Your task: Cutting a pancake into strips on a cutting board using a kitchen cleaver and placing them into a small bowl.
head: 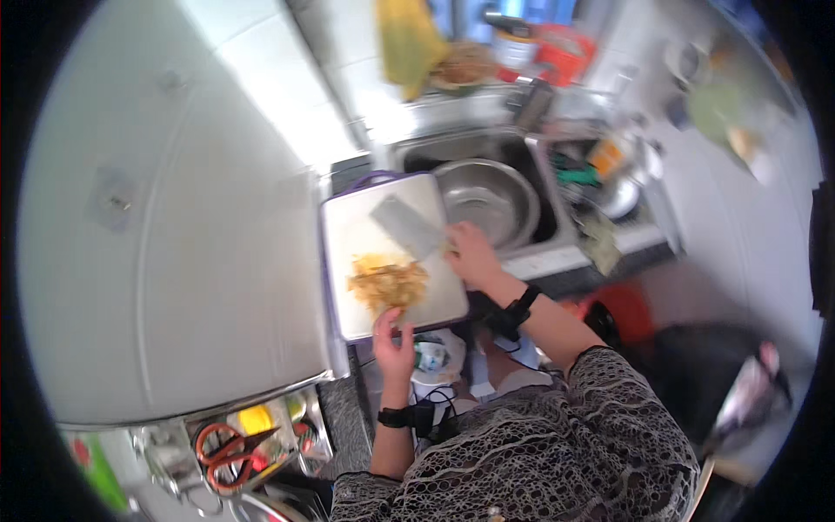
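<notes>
My right hand grips the handle of a broad-bladed cleaver, whose blade lies low over the white cutting board and points to the far left. On the board sits a pile of chopped yellow-brown food; blur hides what kind it is. My left hand is at the near edge of this pile, thumb and fingers apart, fingertips by the lowest pieces. Whether they touch the food I cannot tell. A purple rim and handle edge the board, which partly overlaps the sink.
Right of the board, a metal basin stands in the sink. Dishes and a green item crowd the far right counter. A large pale panel borders the left. Orange-handled scissors lie at lower left. A lined bin stands below.
</notes>
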`<state>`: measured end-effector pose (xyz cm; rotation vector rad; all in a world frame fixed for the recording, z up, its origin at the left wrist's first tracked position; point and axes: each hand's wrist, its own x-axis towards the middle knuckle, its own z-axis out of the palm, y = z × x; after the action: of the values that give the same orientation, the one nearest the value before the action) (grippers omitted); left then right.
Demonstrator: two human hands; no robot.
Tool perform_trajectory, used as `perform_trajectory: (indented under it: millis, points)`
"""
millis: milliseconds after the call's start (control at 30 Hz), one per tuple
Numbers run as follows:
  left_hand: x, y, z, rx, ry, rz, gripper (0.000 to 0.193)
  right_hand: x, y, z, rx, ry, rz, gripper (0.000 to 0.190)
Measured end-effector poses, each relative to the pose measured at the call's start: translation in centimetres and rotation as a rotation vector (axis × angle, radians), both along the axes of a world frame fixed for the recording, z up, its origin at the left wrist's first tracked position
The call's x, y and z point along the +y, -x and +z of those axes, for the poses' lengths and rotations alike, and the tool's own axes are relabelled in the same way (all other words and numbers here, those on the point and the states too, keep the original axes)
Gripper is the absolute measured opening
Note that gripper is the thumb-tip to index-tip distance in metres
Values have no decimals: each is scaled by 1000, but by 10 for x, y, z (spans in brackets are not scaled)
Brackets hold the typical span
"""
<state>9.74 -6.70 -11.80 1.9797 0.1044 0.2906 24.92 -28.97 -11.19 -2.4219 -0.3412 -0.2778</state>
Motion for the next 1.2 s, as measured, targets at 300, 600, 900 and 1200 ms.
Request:
perform_trajectory:
  millis: [300,600,900,1200]
  points:
    - [-82,51,-10,69,242,-502,37,-78,311,150,67,-389,-134,23]
    - [-201,144,-4,37,323,-1042,32,-124,619,272,-287,-163,-675,16]
    - [-260,264,0,44,187,-1087,32,-147,870,377,-676,284,-1281,15]
    - [-281,404,-11,98,256,-1066,29,-196,989,510,-588,443,-1245,10]
